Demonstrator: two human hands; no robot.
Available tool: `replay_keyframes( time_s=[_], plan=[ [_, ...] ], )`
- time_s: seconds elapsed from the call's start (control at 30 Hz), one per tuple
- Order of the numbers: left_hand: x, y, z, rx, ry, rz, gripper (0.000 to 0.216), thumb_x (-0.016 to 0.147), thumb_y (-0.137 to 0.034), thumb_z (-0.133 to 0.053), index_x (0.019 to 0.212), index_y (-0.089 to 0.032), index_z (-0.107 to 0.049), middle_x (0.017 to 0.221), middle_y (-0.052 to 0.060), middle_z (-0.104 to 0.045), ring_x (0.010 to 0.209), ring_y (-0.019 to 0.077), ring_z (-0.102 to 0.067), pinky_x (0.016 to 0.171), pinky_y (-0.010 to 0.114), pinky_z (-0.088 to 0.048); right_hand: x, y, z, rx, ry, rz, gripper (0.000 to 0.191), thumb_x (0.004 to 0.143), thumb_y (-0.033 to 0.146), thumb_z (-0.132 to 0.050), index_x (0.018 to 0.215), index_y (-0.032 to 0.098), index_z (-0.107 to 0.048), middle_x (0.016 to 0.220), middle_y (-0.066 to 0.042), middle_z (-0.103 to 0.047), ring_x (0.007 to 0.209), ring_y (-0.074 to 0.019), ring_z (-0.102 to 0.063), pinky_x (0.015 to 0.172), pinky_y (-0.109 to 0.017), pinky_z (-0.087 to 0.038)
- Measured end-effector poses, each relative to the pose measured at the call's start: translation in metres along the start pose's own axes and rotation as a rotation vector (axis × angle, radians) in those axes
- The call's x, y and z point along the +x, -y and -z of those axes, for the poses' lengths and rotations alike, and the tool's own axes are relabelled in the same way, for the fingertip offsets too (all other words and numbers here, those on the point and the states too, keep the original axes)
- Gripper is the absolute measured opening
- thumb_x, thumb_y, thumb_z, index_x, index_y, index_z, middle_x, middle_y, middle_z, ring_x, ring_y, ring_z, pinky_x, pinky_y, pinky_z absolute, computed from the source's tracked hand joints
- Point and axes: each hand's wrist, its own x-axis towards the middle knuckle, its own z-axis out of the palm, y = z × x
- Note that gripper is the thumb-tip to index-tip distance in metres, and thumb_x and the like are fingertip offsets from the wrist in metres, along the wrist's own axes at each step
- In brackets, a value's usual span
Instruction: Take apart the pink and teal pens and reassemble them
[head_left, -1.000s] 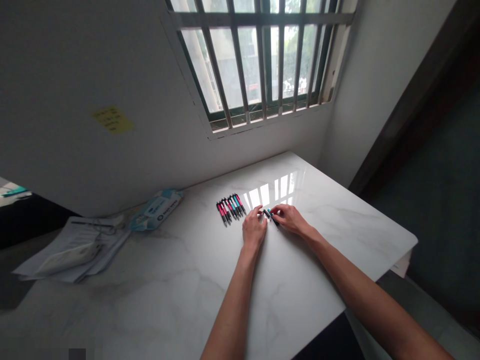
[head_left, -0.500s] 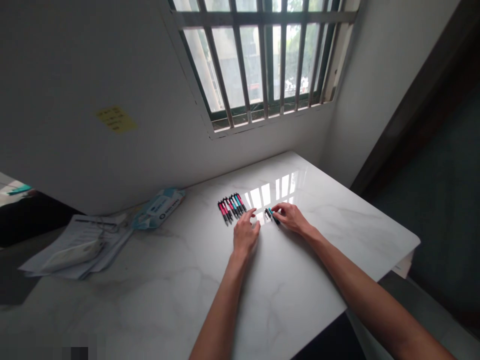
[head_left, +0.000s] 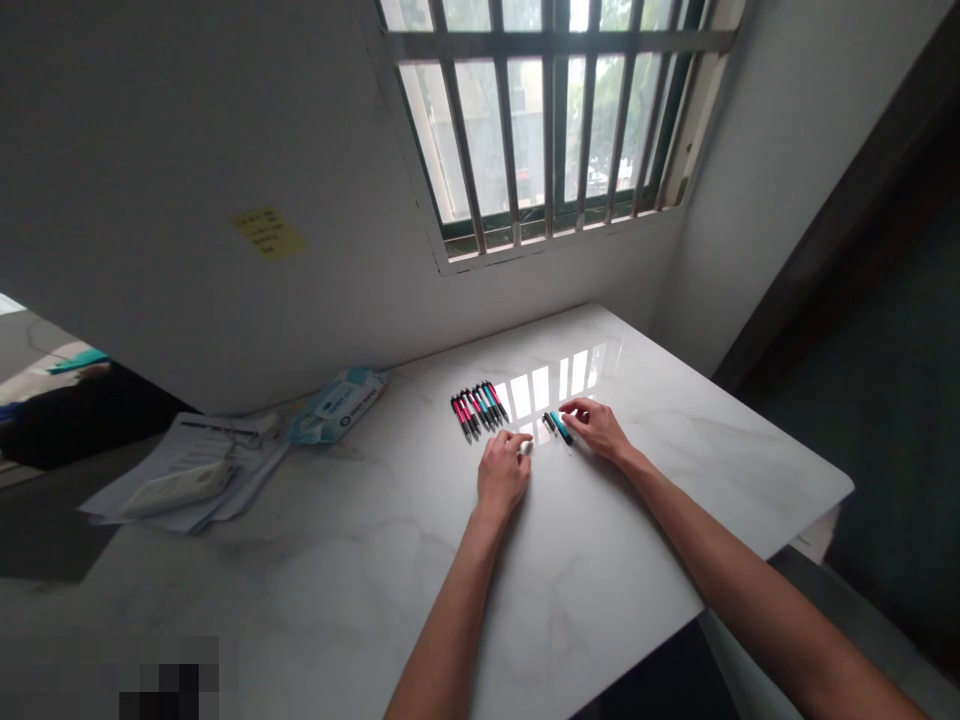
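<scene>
On the marble-patterned table, a teal pen barrel (head_left: 561,428) with a dark lower part lies beside small dark pen parts (head_left: 550,422). Just right of the barrel is my right hand (head_left: 598,430), its thumb and forefinger apart and nothing visible in them. My left hand (head_left: 504,472) rests left of these parts, fingers bent, with a gap between thumb and forefinger. Something pale shows in that gap; whether it is an object or window glare I cannot tell. Beyond my left hand, several red, teal and pale pens (head_left: 478,408) lie side by side in a row.
A blue-and-white wipes packet (head_left: 337,405) lies by the wall, left of the pens. Further left are papers (head_left: 202,460) with a white box-like object (head_left: 181,485) on top. The table's (head_left: 750,480) right edge runs toward me. A barred window is above.
My right hand has drawn off the teal barrel, which now lies on the table. My left hand's fingers have bent inward. The view has shifted slightly left.
</scene>
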Motion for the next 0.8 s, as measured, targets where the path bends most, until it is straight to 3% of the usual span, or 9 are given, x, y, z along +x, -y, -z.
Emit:
replay_keyframes(
  time_s=[0.2, 0.57, 0.7, 0.8],
  plan=[
    [0.025, -0.016, -0.018, 0.044, 0.029, -0.045, 0.033, 0.093, -0.01, -0.06, 0.115, -0.029, -0.077, 0.111, 0.006, -0.067, 0.104, 0.0221, -0.061, 0.097, 0.033, -0.048, 0.002, 0.001, -0.003, -0.013, -0.018, -0.015, 0.022, 0.091, 0.035, -0.063, 0.098, 0.023, -0.079, 0.093, -0.003, -0.079, 0.075, -0.0173, -0.067, 0.076, -0.029, -0.051],
    [0.028, -0.019, -0.024, 0.071, 0.018, -0.064, 0.04, 0.092, -0.008, -0.06, 0.12, -0.03, -0.075, 0.108, 0.006, -0.067, 0.101, 0.0224, -0.061, 0.094, 0.033, -0.048, 0.002, 0.005, -0.003, -0.003, -0.015, -0.023, 0.022, 0.091, 0.037, -0.063, 0.096, 0.023, -0.079, 0.091, -0.002, -0.078, 0.073, -0.0168, -0.066, 0.074, -0.028, -0.049],
    [0.026, -0.009, -0.011, 0.011, -0.012, -0.048, 0.039, 0.092, -0.008, -0.057, 0.121, -0.028, -0.074, 0.113, 0.006, -0.069, 0.104, 0.0221, -0.063, 0.096, 0.032, -0.049, 0.002, 0.004, -0.003, -0.006, -0.02, -0.029, 0.02, 0.091, 0.035, -0.063, 0.096, 0.024, -0.079, 0.09, -0.001, -0.078, 0.074, -0.0169, -0.066, 0.075, -0.028, -0.048],
    [0.024, 0.019, 0.013, 0.038, -0.104, 0.036, 0.042, 0.088, -0.005, -0.055, 0.118, -0.026, -0.075, 0.114, 0.006, -0.07, 0.106, 0.0234, -0.064, 0.098, 0.033, -0.05, 0.002, 0.003, -0.003, -0.01, -0.021, -0.033, 0.021, 0.09, 0.034, -0.062, 0.096, 0.024, -0.079, 0.088, -0.001, -0.077, 0.074, -0.0168, -0.066, 0.074, -0.028, -0.048]
  ],
)
